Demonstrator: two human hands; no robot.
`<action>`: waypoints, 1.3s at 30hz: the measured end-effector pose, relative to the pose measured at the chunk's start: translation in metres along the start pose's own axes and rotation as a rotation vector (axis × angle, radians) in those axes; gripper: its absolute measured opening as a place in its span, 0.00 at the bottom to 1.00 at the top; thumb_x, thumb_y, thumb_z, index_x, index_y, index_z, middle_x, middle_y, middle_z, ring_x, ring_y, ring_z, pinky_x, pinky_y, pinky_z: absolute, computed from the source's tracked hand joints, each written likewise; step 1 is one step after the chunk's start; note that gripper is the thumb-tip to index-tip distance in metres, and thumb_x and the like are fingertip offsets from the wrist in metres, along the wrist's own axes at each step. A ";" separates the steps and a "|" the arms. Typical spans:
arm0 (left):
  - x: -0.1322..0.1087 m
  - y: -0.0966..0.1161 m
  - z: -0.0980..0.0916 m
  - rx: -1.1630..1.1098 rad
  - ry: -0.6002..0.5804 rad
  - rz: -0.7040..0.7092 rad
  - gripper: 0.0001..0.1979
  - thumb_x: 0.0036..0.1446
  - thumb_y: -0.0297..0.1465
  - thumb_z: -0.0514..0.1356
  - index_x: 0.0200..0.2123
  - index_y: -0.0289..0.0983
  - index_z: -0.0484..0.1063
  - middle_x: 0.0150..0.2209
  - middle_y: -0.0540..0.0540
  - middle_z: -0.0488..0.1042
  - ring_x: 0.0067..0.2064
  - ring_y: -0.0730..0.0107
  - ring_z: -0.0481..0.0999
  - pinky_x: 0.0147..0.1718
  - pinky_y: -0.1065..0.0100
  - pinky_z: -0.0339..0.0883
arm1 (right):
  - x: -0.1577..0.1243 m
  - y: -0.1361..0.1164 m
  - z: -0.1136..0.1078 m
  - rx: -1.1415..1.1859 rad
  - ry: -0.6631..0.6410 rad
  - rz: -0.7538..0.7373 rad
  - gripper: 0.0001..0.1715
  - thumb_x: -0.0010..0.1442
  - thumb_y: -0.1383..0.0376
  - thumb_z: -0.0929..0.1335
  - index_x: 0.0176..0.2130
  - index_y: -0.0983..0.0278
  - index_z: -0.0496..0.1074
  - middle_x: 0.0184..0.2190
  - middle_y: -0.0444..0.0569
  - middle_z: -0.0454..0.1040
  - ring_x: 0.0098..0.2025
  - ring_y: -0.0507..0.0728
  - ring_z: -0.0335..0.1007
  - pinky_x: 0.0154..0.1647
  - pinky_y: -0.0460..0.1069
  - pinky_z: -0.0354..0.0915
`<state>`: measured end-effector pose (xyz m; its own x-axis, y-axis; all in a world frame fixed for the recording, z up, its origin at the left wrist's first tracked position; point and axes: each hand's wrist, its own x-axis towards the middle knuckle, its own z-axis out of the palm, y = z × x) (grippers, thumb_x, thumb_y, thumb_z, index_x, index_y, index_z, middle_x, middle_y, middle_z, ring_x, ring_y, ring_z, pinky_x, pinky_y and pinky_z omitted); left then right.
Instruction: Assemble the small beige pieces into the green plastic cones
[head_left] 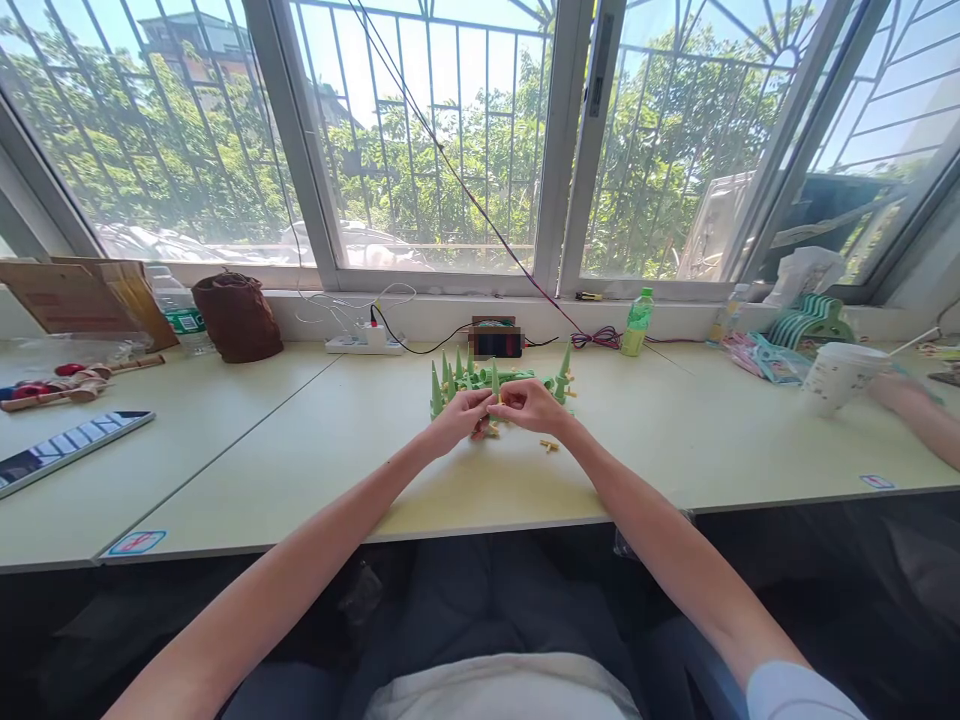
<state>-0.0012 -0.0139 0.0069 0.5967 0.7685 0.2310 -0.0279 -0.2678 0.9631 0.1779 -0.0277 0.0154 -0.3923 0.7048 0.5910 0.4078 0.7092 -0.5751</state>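
Note:
My left hand (461, 415) and my right hand (531, 405) meet over the table, their fingers pinched together around a green pointed piece (495, 378) that stands upright between them. Small yellow bits show by the fingertips, partly hidden. Behind and to the left rise several more green pointed pieces (436, 388). Another green pointed piece (563, 372), with yellow pegs beside it, stands just past my right hand. Green tube-like parts (517, 375) lie behind the hands. A small yellow branched piece (550, 446) rests on the table below my right hand.
A phone with a lit screen (499, 343) leans at the back. Beyond it are a power strip (364, 346), a brown bag (237, 316) and a green bottle (637, 322). A tablet (71, 450) lies left. At right, another person's hand (904, 393) is near a white cup (844, 378).

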 end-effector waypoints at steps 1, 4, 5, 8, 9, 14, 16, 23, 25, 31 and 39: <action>0.000 0.001 0.000 -0.003 0.001 -0.002 0.20 0.53 0.47 0.63 0.27 0.35 0.66 0.20 0.54 0.57 0.20 0.81 0.57 0.14 0.76 0.53 | 0.000 0.000 0.000 0.002 -0.004 -0.001 0.23 0.55 0.56 0.69 0.20 0.64 0.57 0.18 0.38 0.49 0.23 0.48 0.44 0.24 0.47 0.43; -0.001 0.002 0.001 -0.005 0.000 -0.005 0.20 0.53 0.47 0.63 0.28 0.34 0.67 0.20 0.54 0.56 0.20 0.81 0.57 0.14 0.76 0.53 | 0.000 0.000 0.000 0.001 -0.019 0.005 0.22 0.55 0.56 0.69 0.20 0.64 0.58 0.18 0.38 0.49 0.23 0.48 0.44 0.24 0.47 0.43; -0.001 0.002 0.001 -0.004 0.001 -0.005 0.20 0.53 0.47 0.63 0.28 0.34 0.68 0.20 0.54 0.56 0.20 0.81 0.57 0.14 0.76 0.53 | 0.000 0.000 0.000 -0.001 -0.021 0.007 0.22 0.55 0.56 0.69 0.20 0.64 0.58 0.18 0.38 0.49 0.23 0.48 0.44 0.24 0.47 0.43; -0.001 0.001 0.001 -0.006 0.008 -0.006 0.20 0.53 0.47 0.63 0.28 0.34 0.68 0.20 0.54 0.56 0.20 0.81 0.57 0.14 0.76 0.53 | 0.000 0.001 0.000 -0.006 -0.016 0.007 0.23 0.55 0.55 0.69 0.20 0.64 0.58 0.18 0.38 0.49 0.22 0.48 0.44 0.24 0.47 0.43; -0.001 0.001 0.001 -0.007 0.012 -0.005 0.20 0.53 0.47 0.63 0.28 0.34 0.67 0.20 0.54 0.56 0.20 0.81 0.57 0.14 0.76 0.53 | 0.000 0.001 0.000 -0.005 -0.015 0.006 0.24 0.55 0.55 0.69 0.20 0.64 0.58 0.18 0.38 0.49 0.23 0.48 0.44 0.24 0.47 0.43; -0.001 0.004 0.004 0.026 0.081 0.016 0.21 0.52 0.47 0.64 0.25 0.35 0.64 0.18 0.56 0.54 0.18 0.82 0.56 0.13 0.76 0.53 | 0.001 0.006 -0.003 0.029 -0.052 0.042 0.26 0.55 0.49 0.69 0.21 0.64 0.58 0.18 0.38 0.51 0.22 0.48 0.45 0.22 0.46 0.45; -0.001 0.007 0.006 0.057 0.143 0.019 0.20 0.52 0.47 0.63 0.26 0.36 0.64 0.17 0.56 0.54 0.17 0.81 0.56 0.12 0.76 0.52 | 0.002 0.009 -0.006 0.050 -0.056 0.078 0.27 0.57 0.47 0.67 0.22 0.64 0.60 0.18 0.39 0.53 0.21 0.48 0.47 0.22 0.45 0.46; -0.003 0.008 0.011 0.284 0.288 0.034 0.16 0.54 0.43 0.62 0.28 0.36 0.65 0.19 0.55 0.62 0.14 0.82 0.58 0.10 0.75 0.49 | 0.003 0.022 -0.023 -0.238 -0.026 0.144 0.16 0.57 0.59 0.66 0.24 0.66 0.69 0.17 0.42 0.64 0.22 0.49 0.56 0.25 0.45 0.52; -0.002 0.005 0.011 0.354 0.295 0.072 0.14 0.52 0.41 0.62 0.28 0.36 0.66 0.23 0.52 0.67 0.15 0.82 0.60 0.11 0.76 0.50 | 0.002 0.024 -0.028 -0.338 -0.117 0.175 0.08 0.53 0.66 0.67 0.24 0.67 0.72 0.19 0.43 0.67 0.24 0.49 0.60 0.27 0.45 0.54; 0.000 -0.006 0.011 0.479 0.234 0.159 0.11 0.51 0.37 0.61 0.30 0.35 0.69 0.33 0.48 0.73 0.22 0.80 0.69 0.20 0.76 0.60 | -0.002 0.022 -0.038 -0.405 -0.376 0.337 0.06 0.46 0.71 0.68 0.28 0.66 0.75 0.20 0.44 0.72 0.23 0.50 0.64 0.24 0.44 0.57; -0.002 -0.006 0.013 0.527 0.163 0.116 0.12 0.53 0.39 0.60 0.31 0.36 0.66 0.27 0.51 0.70 0.20 0.80 0.64 0.18 0.76 0.57 | -0.002 0.025 -0.038 -0.372 -0.466 0.466 0.04 0.44 0.71 0.68 0.26 0.66 0.72 0.19 0.43 0.72 0.17 0.49 0.64 0.17 0.44 0.57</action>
<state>0.0081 -0.0211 -0.0005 0.4812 0.7851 0.3900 0.3433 -0.5782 0.7402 0.2207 -0.0116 0.0214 -0.3859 0.9224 -0.0144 0.8358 0.3429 -0.4289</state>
